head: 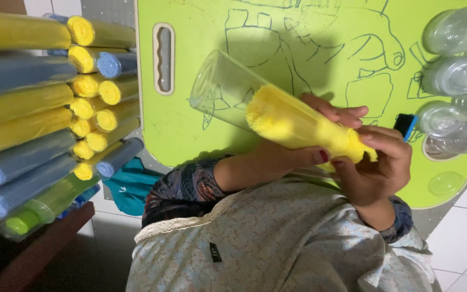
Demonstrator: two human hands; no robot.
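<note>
Yellow cloth roll (298, 123) at frame centre, partly pushed into clear plastic tube (228, 89), tube and roll clasped from below by left hand (304, 146), fingers curled around, roll's lower end pinched by right hand (379, 167), above green board (320, 59).

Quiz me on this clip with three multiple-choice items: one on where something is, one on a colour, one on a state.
1. Where do the clear lids lie?
A. On the green board's far right side
B. Inside the stacked tubes
C. On the person's lap

2. What colour is the rolled cloth in the clear tube?
A. Blue
B. Yellow
C. Green

3. How far in is the cloth?
A. Fully inside
B. Lying beside the tube
C. Partly in, its end sticking out at the hands

Answers:
1 A: they cluster on the green board.
2 B: the roll is bright yellow.
3 C: the left hand grips the tube and the right hand holds the protruding end.
</note>
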